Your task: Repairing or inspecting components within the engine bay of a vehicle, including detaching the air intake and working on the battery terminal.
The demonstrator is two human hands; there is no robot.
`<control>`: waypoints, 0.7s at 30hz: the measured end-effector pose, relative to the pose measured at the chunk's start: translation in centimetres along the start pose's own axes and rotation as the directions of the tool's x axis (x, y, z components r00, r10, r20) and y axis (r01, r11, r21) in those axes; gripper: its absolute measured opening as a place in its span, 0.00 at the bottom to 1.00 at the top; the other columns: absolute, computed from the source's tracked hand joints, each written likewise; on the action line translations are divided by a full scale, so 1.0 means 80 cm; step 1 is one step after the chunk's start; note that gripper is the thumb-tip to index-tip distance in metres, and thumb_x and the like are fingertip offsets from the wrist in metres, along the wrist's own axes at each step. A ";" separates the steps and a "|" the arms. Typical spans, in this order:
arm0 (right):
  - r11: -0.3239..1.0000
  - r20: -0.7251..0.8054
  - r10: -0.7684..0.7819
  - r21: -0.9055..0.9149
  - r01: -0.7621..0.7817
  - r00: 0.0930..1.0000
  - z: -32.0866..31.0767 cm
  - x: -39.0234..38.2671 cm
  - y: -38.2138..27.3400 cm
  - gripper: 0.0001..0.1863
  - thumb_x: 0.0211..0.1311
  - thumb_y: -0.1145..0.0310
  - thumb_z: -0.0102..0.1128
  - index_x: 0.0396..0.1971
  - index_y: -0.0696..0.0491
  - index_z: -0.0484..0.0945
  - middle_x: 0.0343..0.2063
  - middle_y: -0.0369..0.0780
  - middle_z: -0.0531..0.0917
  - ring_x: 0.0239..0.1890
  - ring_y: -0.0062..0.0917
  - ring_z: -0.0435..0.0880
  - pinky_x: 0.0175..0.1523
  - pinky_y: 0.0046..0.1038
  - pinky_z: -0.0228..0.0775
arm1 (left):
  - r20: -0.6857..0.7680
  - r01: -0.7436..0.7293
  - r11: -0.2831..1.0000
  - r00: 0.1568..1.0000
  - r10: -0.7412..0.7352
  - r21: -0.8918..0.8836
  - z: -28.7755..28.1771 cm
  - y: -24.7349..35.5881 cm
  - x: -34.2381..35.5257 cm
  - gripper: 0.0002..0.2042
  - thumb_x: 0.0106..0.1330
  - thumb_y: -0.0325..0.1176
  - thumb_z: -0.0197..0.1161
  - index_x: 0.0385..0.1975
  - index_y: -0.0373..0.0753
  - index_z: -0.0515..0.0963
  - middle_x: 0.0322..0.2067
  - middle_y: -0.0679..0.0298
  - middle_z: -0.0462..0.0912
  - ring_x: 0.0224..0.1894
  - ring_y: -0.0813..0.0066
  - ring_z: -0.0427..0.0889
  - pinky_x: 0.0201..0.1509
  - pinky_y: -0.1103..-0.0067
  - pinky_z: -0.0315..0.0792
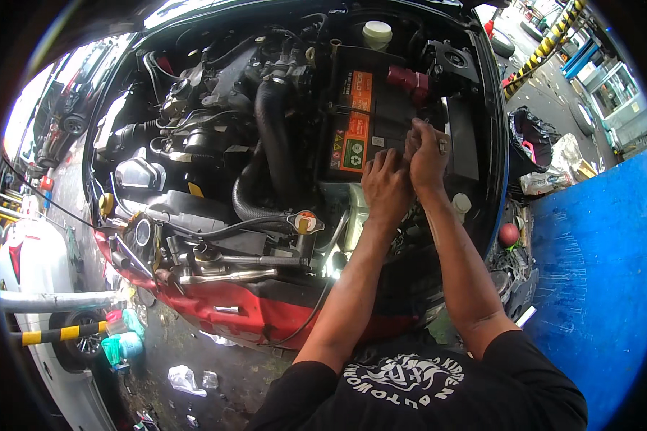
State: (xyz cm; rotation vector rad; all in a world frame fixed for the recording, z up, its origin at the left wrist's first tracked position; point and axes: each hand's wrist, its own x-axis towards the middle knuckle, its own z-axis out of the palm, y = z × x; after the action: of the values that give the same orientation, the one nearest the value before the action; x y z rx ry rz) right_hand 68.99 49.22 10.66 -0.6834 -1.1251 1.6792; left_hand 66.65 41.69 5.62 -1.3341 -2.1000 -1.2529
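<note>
Both my arms reach over the open engine bay to a black car battery with an orange label (351,136). My left hand (388,183) is closed, its fingers curled at the battery's near right part. Right beside it, almost touching, my right hand (429,158) is closed with the fingertips pinched together above the battery. A small light-coloured piece shows at the right hand's edge, too small to name. What either hand holds is hidden by the fingers. Beyond the hands, a dark red cover (410,82) sits at the battery's far right corner.
A thick black hose (272,122) runs left of the battery, near a radiator cap (305,223). Ratchet-like metal tools (230,276) lie along the front edge. A small metal socket (226,309) rests on the red bumper. A blue panel (597,251) stands at right.
</note>
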 end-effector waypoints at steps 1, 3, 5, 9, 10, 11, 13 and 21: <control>1.000 -0.005 0.003 0.003 -0.003 1.000 -0.001 0.000 0.001 0.21 0.65 0.65 0.57 0.12 0.49 0.65 0.12 0.26 0.62 0.15 0.11 0.59 0.22 0.20 0.49 | -0.021 0.002 1.000 1.000 -0.002 0.004 0.002 -0.002 -0.003 0.10 0.45 0.32 0.65 0.29 0.38 0.82 0.38 0.61 0.78 0.44 0.58 0.77 0.44 0.66 0.69; 0.996 0.028 0.070 0.045 -0.072 0.997 -0.002 0.006 0.000 0.20 0.65 0.64 0.57 0.12 0.50 0.66 0.12 0.26 0.62 0.16 0.12 0.61 0.23 0.22 0.51 | -0.019 -0.010 1.000 1.000 0.010 -0.019 0.006 -0.006 -0.005 0.11 0.46 0.32 0.65 0.31 0.38 0.83 0.39 0.59 0.79 0.44 0.57 0.77 0.46 0.65 0.70; 0.996 0.092 0.089 -0.025 -0.087 0.992 -0.006 0.014 0.001 0.20 0.65 0.64 0.57 0.12 0.50 0.67 0.12 0.26 0.62 0.17 0.12 0.62 0.24 0.22 0.51 | -0.043 -0.021 0.999 0.999 0.022 0.036 0.006 -0.007 -0.007 0.12 0.47 0.33 0.64 0.33 0.39 0.83 0.40 0.60 0.79 0.46 0.58 0.76 0.46 0.65 0.69; 0.975 0.210 0.012 -0.218 0.035 0.978 -0.017 0.023 0.012 0.20 0.65 0.65 0.56 0.13 0.53 0.68 0.12 0.29 0.65 0.17 0.15 0.64 0.24 0.25 0.52 | 0.076 -0.032 0.998 0.997 0.028 0.049 -0.006 -0.002 -0.002 0.15 0.47 0.34 0.65 0.36 0.39 0.83 0.43 0.60 0.79 0.48 0.59 0.76 0.48 0.67 0.67; 0.923 0.206 -0.090 -0.350 0.159 0.974 -0.022 0.019 0.015 0.18 0.65 0.66 0.56 0.13 0.54 0.72 0.12 0.34 0.68 0.18 0.18 0.67 0.26 0.27 0.59 | 0.117 -0.016 0.999 0.993 0.011 0.038 -0.013 0.002 -0.003 0.18 0.46 0.35 0.66 0.39 0.38 0.82 0.44 0.59 0.79 0.49 0.60 0.75 0.49 0.68 0.67; 0.918 0.290 -0.153 -0.312 0.245 0.945 -0.026 0.013 0.016 0.18 0.65 0.66 0.56 0.13 0.54 0.72 0.12 0.34 0.68 0.18 0.18 0.67 0.26 0.27 0.59 | 0.066 -0.015 0.998 0.998 0.011 0.058 -0.018 0.006 -0.001 0.18 0.46 0.35 0.66 0.39 0.38 0.82 0.44 0.59 0.79 0.49 0.60 0.75 0.49 0.68 0.67; 0.511 0.258 -0.708 -0.456 0.729 0.657 -0.031 -0.015 0.015 0.13 0.65 0.67 0.55 0.22 0.56 0.80 0.17 0.38 0.73 0.22 0.20 0.71 0.33 0.28 0.68 | -0.025 -0.166 0.986 0.986 0.166 -0.010 -0.032 0.017 -0.004 0.19 0.48 0.34 0.65 0.42 0.37 0.80 0.44 0.57 0.79 0.50 0.58 0.75 0.53 0.66 0.68; 0.657 0.777 -0.255 -0.298 0.693 0.576 0.000 -0.177 -0.097 0.21 0.58 0.67 0.58 0.51 0.55 0.74 0.50 0.42 0.76 0.44 0.28 0.78 0.47 0.30 0.71 | -0.074 0.140 0.970 0.985 -0.158 -0.200 -0.197 0.028 -0.072 0.18 0.52 0.21 0.62 0.45 0.36 0.77 0.49 0.54 0.78 0.53 0.50 0.75 0.56 0.64 0.71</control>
State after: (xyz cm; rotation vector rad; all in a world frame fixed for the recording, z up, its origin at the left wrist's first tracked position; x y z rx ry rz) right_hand 77.50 36.94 16.85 0.0031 -2.2009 1.0398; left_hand 68.96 25.92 11.37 -1.1883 -2.0923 -1.5856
